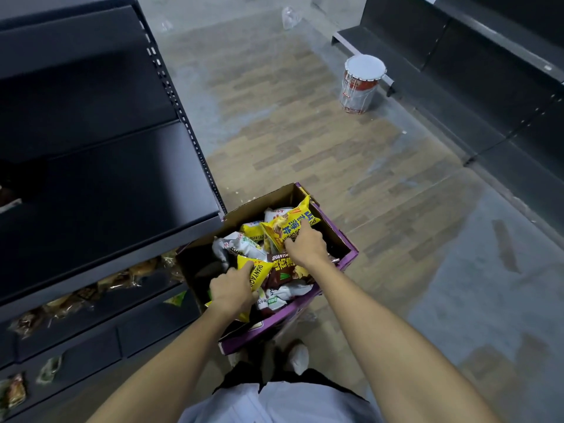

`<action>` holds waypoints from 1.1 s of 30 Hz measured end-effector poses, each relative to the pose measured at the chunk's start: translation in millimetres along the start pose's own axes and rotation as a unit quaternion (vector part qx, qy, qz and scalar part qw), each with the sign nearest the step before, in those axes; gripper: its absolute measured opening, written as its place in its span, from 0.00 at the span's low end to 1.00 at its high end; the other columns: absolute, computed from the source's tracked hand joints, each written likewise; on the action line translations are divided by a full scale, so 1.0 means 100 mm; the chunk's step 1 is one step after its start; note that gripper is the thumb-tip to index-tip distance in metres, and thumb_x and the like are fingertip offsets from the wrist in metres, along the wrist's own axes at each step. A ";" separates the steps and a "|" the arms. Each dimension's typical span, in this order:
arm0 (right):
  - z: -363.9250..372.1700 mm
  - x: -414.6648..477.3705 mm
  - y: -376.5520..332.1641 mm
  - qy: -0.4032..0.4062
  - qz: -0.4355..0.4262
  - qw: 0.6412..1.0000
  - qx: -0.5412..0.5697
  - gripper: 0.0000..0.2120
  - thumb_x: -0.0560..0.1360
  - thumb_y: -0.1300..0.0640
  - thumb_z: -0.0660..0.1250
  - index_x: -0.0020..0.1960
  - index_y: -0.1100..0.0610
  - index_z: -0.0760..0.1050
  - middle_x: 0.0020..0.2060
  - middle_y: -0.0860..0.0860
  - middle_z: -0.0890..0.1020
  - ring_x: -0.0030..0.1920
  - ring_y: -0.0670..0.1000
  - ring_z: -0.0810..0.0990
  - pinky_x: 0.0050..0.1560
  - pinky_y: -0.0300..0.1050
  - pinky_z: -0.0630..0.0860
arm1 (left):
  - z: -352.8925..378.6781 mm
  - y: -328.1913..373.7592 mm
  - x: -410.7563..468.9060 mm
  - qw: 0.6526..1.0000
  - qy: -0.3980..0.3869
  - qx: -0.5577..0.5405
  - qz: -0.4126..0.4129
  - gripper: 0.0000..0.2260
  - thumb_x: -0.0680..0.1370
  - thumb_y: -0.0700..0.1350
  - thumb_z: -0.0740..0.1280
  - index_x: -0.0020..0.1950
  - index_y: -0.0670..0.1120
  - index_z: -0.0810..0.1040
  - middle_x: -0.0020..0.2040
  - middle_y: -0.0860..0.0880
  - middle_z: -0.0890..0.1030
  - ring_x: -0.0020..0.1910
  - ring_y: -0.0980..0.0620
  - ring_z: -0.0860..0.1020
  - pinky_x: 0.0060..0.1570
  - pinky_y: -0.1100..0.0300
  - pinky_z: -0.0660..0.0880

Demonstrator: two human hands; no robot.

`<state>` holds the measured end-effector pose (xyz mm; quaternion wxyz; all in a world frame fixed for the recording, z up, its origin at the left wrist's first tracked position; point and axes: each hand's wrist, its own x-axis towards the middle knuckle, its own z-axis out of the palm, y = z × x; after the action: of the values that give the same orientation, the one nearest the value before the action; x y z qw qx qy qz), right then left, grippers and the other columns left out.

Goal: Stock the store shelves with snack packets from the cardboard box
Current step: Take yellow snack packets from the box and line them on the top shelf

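Large yellow packet (294, 222): tilted up at the far end of the cardboard box (276, 320), its near edge under the right fingers (302, 229).
Right hand (305, 247): reaching into the box; the fingers are curled onto the large yellow packet and grip it, with the forefinger lying along its face.
Small yellow packet (261, 270): at the near left of the box, just ahead of the left fingers (244, 268).
Left hand (232, 290): fingers closed round the near end of the small yellow packet, gripping it.
Other packets: a brown packet (282, 270) lies between the two sets of fingers; a white packet (241, 245) lies just beyond the left fingers; more white and yellow ones are heaped under both hands.
Box position: open-topped, purple outside, standing on the floor (305, 148) below both hands and touching the corner of the shelves (106, 178).
Shelves: dark, to the left of the left fingers; wrapped snacks (122, 279) lie in a row on a lower tier, well left of the box.
Paint can (361, 83): upright on the floor, well beyond the right fingers, near a second dark shelf unit (488, 71).
Shoe (299, 357): white, on the floor just on the near side of the box.
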<state>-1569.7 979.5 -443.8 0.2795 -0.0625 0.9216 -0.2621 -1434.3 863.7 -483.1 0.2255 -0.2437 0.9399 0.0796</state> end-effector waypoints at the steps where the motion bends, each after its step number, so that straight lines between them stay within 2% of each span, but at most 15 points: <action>1: 0.00 0.04 -0.04 0.006 0.023 0.999 0.031 0.30 0.80 0.53 0.64 0.77 0.57 0.56 0.66 0.62 0.74 0.64 0.64 0.74 0.57 0.53 0.73 | -0.02 0.00 0.00 1.000 0.009 -0.004 0.000 0.30 0.74 0.62 0.66 0.73 0.57 0.60 0.58 0.45 0.77 0.55 0.41 0.79 0.47 0.52 0.74; 3: 0.03 0.13 -0.13 0.016 0.056 0.995 0.076 0.31 0.80 0.52 0.64 0.79 0.56 0.54 0.67 0.62 0.72 0.65 0.64 0.73 0.59 0.54 0.72 | -0.04 -0.01 -0.02 1.000 0.026 -0.015 -0.004 0.31 0.73 0.62 0.67 0.73 0.58 0.60 0.57 0.46 0.78 0.54 0.42 0.79 0.45 0.52 0.74; 6: 0.11 0.28 -0.23 0.015 0.091 0.991 0.094 0.37 0.80 0.51 0.64 0.81 0.55 0.46 0.70 0.64 0.68 0.66 0.64 0.72 0.62 0.53 0.71 | -0.07 -0.04 -0.06 0.998 0.051 -0.033 -0.018 0.30 0.72 0.63 0.66 0.71 0.57 0.61 0.54 0.48 0.79 0.51 0.43 0.80 0.42 0.53 0.74; 9: 0.22 0.42 -0.34 -0.001 0.125 0.987 0.100 0.40 0.81 0.51 0.63 0.80 0.54 0.40 0.74 0.68 0.58 0.66 0.65 0.72 0.62 0.53 0.71 | -0.08 -0.08 -0.10 0.996 0.071 -0.043 -0.033 0.30 0.73 0.63 0.65 0.71 0.57 0.59 0.52 0.49 0.78 0.48 0.44 0.80 0.40 0.55 0.75; 13: 0.40 0.57 -0.41 -0.019 0.151 0.984 0.098 0.38 0.82 0.54 0.61 0.80 0.53 0.39 0.76 0.70 0.44 0.64 0.67 0.73 0.61 0.53 0.72 | -0.06 -0.15 -0.16 0.992 0.095 -0.068 -0.054 0.29 0.74 0.62 0.64 0.71 0.57 0.60 0.49 0.51 0.78 0.45 0.46 0.80 0.38 0.56 0.77; 15: 0.47 0.62 -0.38 -0.025 0.167 0.979 0.111 0.37 0.82 0.53 0.61 0.81 0.51 0.41 0.76 0.69 0.41 0.64 0.67 0.74 0.59 0.52 0.73 | -0.04 -0.19 -0.18 0.989 0.104 -0.081 -0.062 0.30 0.74 0.63 0.63 0.72 0.57 0.59 0.50 0.51 0.79 0.45 0.47 0.80 0.37 0.57 0.77; 17: 0.53 0.68 -0.36 -0.022 0.179 0.975 0.128 0.36 0.81 0.51 0.63 0.81 0.48 0.44 0.76 0.69 0.45 0.63 0.67 0.74 0.59 0.52 0.72 | -0.01 -0.24 -0.20 0.986 0.114 -0.101 -0.067 0.30 0.74 0.63 0.64 0.73 0.57 0.59 0.49 0.52 0.79 0.44 0.48 0.80 0.36 0.57 0.76; 19: 0.57 0.73 -0.35 -0.013 0.173 0.976 0.132 0.36 0.80 0.51 0.65 0.80 0.47 0.47 0.73 0.69 0.56 0.62 0.66 0.75 0.58 0.54 0.72 | 0.00 -0.29 -0.21 0.982 0.122 -0.125 -0.068 0.30 0.73 0.62 0.64 0.73 0.57 0.60 0.47 0.53 0.78 0.42 0.49 0.80 0.34 0.58 0.76; 21: 0.56 0.76 -0.35 0.007 0.155 0.979 0.129 0.33 0.80 0.55 0.65 0.79 0.48 0.51 0.69 0.65 0.63 0.59 0.65 0.75 0.52 0.53 0.72 | -0.01 -0.31 -0.21 0.980 0.123 -0.144 -0.069 0.30 0.74 0.62 0.65 0.73 0.57 0.60 0.46 0.53 0.78 0.40 0.50 0.79 0.32 0.59 0.75; 23: 0.53 0.77 -0.35 0.021 0.138 0.983 0.120 0.33 0.79 0.60 0.64 0.78 0.46 0.53 0.69 0.62 0.63 0.59 0.65 0.75 0.48 0.51 0.70 | -0.03 -0.33 -0.19 0.978 0.120 -0.155 -0.071 0.30 0.74 0.62 0.65 0.72 0.57 0.61 0.46 0.53 0.78 0.41 0.49 0.80 0.33 0.58 0.76; 25: 0.47 0.74 -0.35 0.021 0.113 0.990 0.081 0.36 0.77 0.62 0.65 0.78 0.44 0.51 0.70 0.61 0.62 0.60 0.64 0.74 0.51 0.52 0.71 | -0.08 -0.33 -0.17 0.977 0.109 -0.171 -0.072 0.29 0.74 0.62 0.65 0.72 0.57 0.61 0.46 0.52 0.78 0.41 0.48 0.80 0.35 0.57 0.78; 28: 0.30 0.62 -0.34 0.021 0.058 0.998 0.000 0.38 0.76 0.60 0.66 0.78 0.44 0.51 0.67 0.60 0.65 0.61 0.63 0.73 0.55 0.53 0.72 | -0.16 -0.27 -0.11 0.978 0.092 -0.175 -0.070 0.29 0.74 0.61 0.65 0.72 0.55 0.61 0.47 0.51 0.78 0.42 0.47 0.80 0.36 0.56 0.78; 33: -0.02 0.12 -0.24 0.030 -0.059 0.989 -0.132 0.35 0.76 0.55 0.66 0.78 0.46 0.53 0.63 0.59 0.68 0.58 0.63 0.74 0.51 0.53 0.71 | -0.20 -0.16 -0.07 0.982 0.079 -0.153 -0.076 0.33 0.74 0.64 0.63 0.75 0.55 0.56 0.52 0.48 0.79 0.48 0.43 0.81 0.41 0.55 0.75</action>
<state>-1581.6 956.6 -436.1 0.2249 -0.1447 0.9509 -0.1560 -1428.7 847.5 -463.2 0.1161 -0.3516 0.9101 0.1859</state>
